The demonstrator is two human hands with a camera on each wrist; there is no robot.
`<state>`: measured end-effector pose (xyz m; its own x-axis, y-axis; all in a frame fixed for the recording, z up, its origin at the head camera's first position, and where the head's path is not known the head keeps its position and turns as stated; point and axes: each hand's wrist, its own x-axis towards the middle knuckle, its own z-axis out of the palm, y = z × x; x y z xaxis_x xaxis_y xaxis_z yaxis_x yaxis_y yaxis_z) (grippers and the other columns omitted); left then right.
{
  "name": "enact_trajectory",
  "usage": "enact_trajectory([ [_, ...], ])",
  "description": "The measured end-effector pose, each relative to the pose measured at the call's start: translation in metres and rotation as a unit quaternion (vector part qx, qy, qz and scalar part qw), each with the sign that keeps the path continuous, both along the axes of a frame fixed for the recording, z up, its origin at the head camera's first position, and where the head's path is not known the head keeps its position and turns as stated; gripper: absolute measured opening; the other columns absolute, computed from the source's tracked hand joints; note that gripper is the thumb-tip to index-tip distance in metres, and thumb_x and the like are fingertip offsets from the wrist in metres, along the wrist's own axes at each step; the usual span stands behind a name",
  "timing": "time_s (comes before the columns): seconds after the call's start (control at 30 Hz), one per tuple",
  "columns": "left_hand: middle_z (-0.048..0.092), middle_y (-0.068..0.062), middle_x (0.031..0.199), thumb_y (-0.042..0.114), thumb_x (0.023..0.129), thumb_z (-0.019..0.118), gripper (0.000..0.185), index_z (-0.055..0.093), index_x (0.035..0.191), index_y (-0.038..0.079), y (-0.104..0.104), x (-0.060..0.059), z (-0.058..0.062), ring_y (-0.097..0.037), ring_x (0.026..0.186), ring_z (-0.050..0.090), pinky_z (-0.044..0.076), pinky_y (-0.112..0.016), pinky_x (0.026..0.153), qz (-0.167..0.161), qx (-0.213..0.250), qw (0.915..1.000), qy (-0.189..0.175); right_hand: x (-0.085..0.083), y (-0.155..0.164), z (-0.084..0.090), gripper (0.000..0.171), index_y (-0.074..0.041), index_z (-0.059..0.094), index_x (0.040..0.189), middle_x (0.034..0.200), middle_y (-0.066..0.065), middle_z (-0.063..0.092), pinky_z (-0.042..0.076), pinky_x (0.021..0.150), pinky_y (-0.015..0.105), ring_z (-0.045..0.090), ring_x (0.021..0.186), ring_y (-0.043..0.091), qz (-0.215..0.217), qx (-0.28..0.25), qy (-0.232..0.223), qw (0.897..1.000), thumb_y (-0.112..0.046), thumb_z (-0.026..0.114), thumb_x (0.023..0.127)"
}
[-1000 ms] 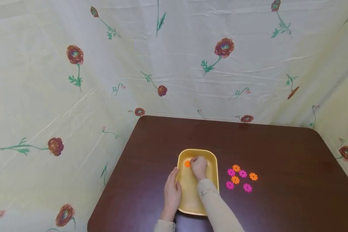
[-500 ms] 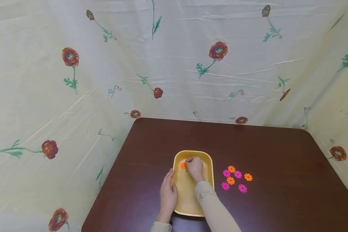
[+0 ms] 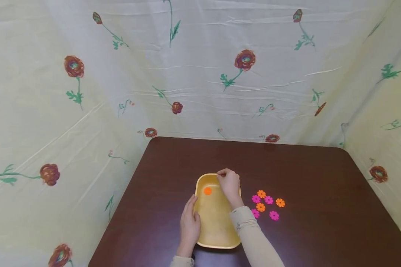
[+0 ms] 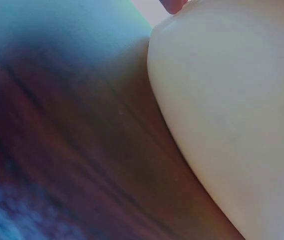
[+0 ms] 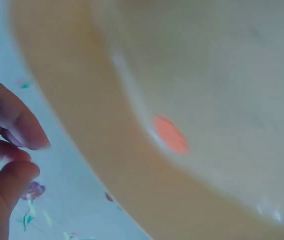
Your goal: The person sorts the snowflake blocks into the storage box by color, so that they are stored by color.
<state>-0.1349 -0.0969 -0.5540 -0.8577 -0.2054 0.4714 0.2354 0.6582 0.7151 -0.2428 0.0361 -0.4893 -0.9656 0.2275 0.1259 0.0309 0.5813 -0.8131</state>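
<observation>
We count one flat orange flower-shaped plastic disc (image 3: 207,191) lying in the shallow yellow rectangular plastic tray (image 3: 217,243) — at its far left part, loose, nothing touching it. Six more flower discs (image 3: 266,204), three orange and three pink, sit clustered on the dark brown wooden surface (image 3: 304,174) just right of the tray, so we judge the sorting barely begun: one in, six left outside.

The right hand (image 3: 229,184) hovers over the tray's far right part, fingers curled; in the right wrist view the fingertips (image 5: 19,130) nearly meet the thumb but we see nothing between them — an empty grip. The left hand (image 3: 189,224) lies with straight fingers along the tray's left rim, touching it, not curled round it. The left wrist view only gives a blurred pale tray wall against the surface.

The disc in the tray looks thin, small, notched at the edge, lying flat; in the right wrist view it reads as a blurred orange oval.
</observation>
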Motion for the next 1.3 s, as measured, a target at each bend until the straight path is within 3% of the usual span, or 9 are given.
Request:
enact_trajectory([
  [0.2, 0.054, -0.012, 0.128, -0.017, 0.072, 0.053, 0.053, 0.057, 0.121, 0.002, -0.002, 0.000, 0.003, -0.030, 0.115, 0.051, 0.043, -0.046, 0.087, -0.001, 0.004, 0.9998, -0.017, -0.005, 0.014, 0.019, 0.010, -0.007, 0.070, 0.088, 0.078, 0.006, 0.066, 0.049, 0.066, 0.034, 0.060, 0.071, 0.021, -0.021, -0.009, 0.015, 1.000, -0.013, 0.069, 0.080],
  [0.37, 0.054, -0.012, 0.128, -0.016, 0.072, 0.054, 0.052, 0.057, 0.121, 0.003, -0.002, 0.000, 0.003, -0.030, 0.115, 0.051, 0.044, -0.046, 0.087, 0.000, 0.004, 0.9998, -0.017, -0.006, 0.037, 0.021, 0.013, -0.006, 0.070, 0.091, 0.084, 0.009, 0.066, 0.049, 0.070, 0.037, 0.060, 0.077, 0.024, -0.035, -0.001, 0.012, 0.999, -0.014, 0.067, 0.082],
  [0.57, 0.055, -0.012, 0.127, -0.016, 0.072, 0.054, 0.052, 0.057, 0.120, 0.003, -0.003, -0.001, 0.004, -0.030, 0.114, 0.052, 0.044, -0.046, 0.087, 0.002, 0.002, 1.0000, -0.008, -0.004, 0.070, 0.007, 0.017, -0.004, 0.068, 0.097, 0.091, 0.013, 0.062, 0.045, 0.077, 0.043, 0.059, 0.086, 0.029, -0.035, 0.034, 0.009, 0.999, -0.012, 0.065, 0.083],
  [0.93, 0.053, -0.012, 0.129, -0.016, 0.074, 0.053, 0.051, 0.056, 0.122, 0.002, -0.002, 0.000, 0.006, -0.028, 0.117, 0.050, 0.044, -0.044, 0.088, -0.009, 0.011, 0.9997, -0.022, 0.012, 0.107, -0.012, 0.023, -0.002, 0.064, 0.107, 0.111, 0.021, 0.056, 0.051, 0.076, 0.044, 0.056, 0.087, 0.032, -0.013, 0.093, -0.049, 0.994, -0.003, 0.059, 0.084],
  [1.3, 0.053, -0.008, 0.130, -0.015, 0.074, 0.054, 0.052, 0.056, 0.122, 0.004, -0.001, 0.001, 0.007, -0.027, 0.117, 0.050, 0.044, -0.043, 0.089, -0.004, 0.010, 0.9995, -0.031, 0.022, 0.134, -0.038, 0.037, -0.002, 0.065, 0.107, 0.109, 0.020, 0.057, 0.048, 0.081, 0.046, 0.052, 0.096, 0.036, 0.008, 0.144, -0.117, 0.982, 0.010, 0.059, 0.073],
])
